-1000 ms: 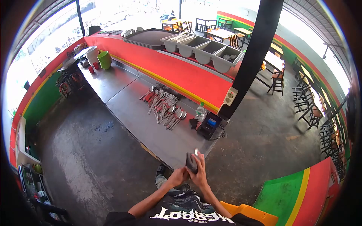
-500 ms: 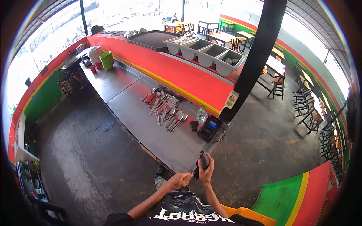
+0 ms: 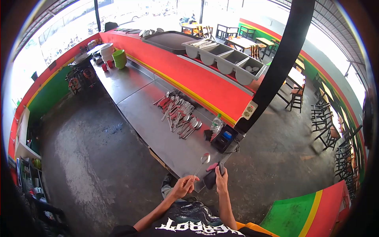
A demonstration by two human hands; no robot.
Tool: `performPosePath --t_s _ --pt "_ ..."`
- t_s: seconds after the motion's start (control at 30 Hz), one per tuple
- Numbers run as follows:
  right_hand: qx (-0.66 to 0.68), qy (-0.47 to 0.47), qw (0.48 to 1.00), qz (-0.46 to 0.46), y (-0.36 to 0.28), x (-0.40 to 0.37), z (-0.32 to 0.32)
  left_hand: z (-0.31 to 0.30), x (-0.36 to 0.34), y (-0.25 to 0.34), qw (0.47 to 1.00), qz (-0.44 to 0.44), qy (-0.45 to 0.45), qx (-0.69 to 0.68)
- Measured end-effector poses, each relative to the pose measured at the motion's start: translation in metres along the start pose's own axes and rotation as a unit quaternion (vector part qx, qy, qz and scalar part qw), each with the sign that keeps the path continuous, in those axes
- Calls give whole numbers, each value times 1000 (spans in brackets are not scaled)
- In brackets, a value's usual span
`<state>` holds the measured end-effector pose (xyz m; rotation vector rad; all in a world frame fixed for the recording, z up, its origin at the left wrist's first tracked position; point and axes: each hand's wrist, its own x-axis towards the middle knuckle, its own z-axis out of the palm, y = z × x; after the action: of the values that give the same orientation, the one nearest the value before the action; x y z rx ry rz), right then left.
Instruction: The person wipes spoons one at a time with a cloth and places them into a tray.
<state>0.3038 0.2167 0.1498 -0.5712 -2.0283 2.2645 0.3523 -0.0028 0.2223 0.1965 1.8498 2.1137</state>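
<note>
My left hand (image 3: 184, 187) pinches a spoon (image 3: 205, 158) by its handle, bowl pointing up and away over the near end of the steel counter (image 3: 166, 152). In my right hand (image 3: 222, 180) is a bunched dark cloth (image 3: 210, 179), with a small pinkish part showing at its upper left. The cloth and the spoon are apart. Farther up the counter lies a loose pile of spoons and other cutlery (image 3: 179, 112), some with red among them.
A clear bottle (image 3: 216, 123) and a black device (image 3: 225, 139) stand near the counter's right end. On the red ledge rest a grey cutlery tray (image 3: 244, 77) with compartments and dark trays (image 3: 167, 39). Green bowls (image 3: 119, 59) are stacked far left. A black post (image 3: 272, 75) rises at right.
The spoon has come out of the cloth and now shows whole in my left hand. My right hand has shifted slightly right and down with the cloth. The whole view has shifted a little.
</note>
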Motion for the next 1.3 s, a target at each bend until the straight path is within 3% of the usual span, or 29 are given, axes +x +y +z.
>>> performPosePath --t_s 0.1,0.13,0.27,0.37,0.4,0.5,0.53,0.77,0.9,1.1,1.17,1.23,1.3 --pt "114 30 993 -19 -38 -10 33 -4 7 -4 1000 6 4 -9" --pt "131 -39 991 -10 -31 0 29 -6 8 -4 1000 2 5 -8" --pt "-129 2 973 -190 -34 15 41 -10 13 0 1000 -3 2 -20" --pt "-11 -162 986 -36 -43 13 39 -12 19 -2 998 0 -5 -69" --pt "67 -232 970 -21 -46 9 41 -13 21 -4 996 0 -7 -90" --pt "133 -350 927 10 -42 -4 47 -18 28 -9 989 -20 -38 -143" --pt "171 -353 919 33 -42 -10 50 -20 30 -13 986 -25 -53 -157" --pt "226 -257 938 47 -42 -7 70 -30 54 -3 983 -55 -113 -131" --pt "102 -146 984 11 -71 8 87 -46 84 2 989 -95 -107 -36" --pt "-11 -54 994 -91 -102 59 102 -64 154 44 988 -50 -149 6" --pt "-65 -5 985 -161 -118 92 102 -66 191 73 982 26 -164 88" --pt "37 -10 985 -167 -167 110 110 -60 224 117 976 74 -175 106" --pt "13 -4 973 -233 -221 128 116 -53 257 167 966 127 -170 145"
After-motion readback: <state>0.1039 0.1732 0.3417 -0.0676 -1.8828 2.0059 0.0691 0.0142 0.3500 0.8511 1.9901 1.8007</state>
